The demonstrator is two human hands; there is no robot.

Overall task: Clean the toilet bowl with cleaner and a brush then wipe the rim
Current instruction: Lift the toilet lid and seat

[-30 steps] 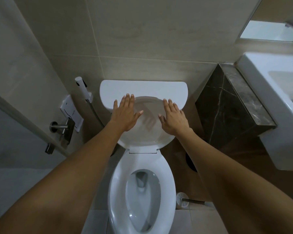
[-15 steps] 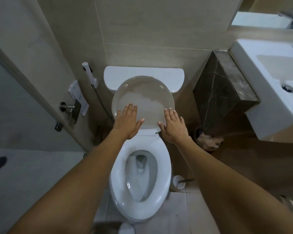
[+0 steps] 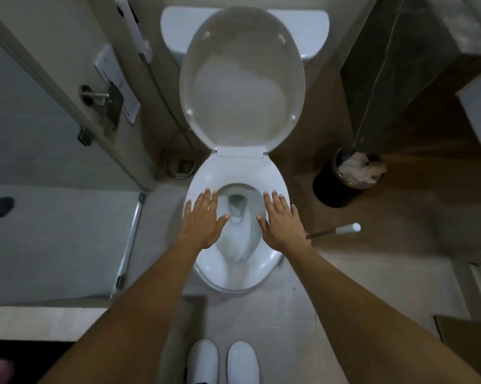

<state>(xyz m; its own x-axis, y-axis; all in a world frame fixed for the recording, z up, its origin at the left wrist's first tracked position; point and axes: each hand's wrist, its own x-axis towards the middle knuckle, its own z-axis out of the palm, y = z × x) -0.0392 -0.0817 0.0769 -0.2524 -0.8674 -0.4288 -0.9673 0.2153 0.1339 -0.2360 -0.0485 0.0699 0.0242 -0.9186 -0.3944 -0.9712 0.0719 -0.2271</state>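
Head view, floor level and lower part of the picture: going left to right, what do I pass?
Round dark floor drain → left hand → toilet bowl opening → right hand → toilet brush handle → black waste bin.

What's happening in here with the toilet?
A person stands over the toilet, both hands spread flat above the seat: the left hand and the right hand hold nothing. The lid is up. The brush handle sticks out to the right, untouched; no cleaner is in sight.
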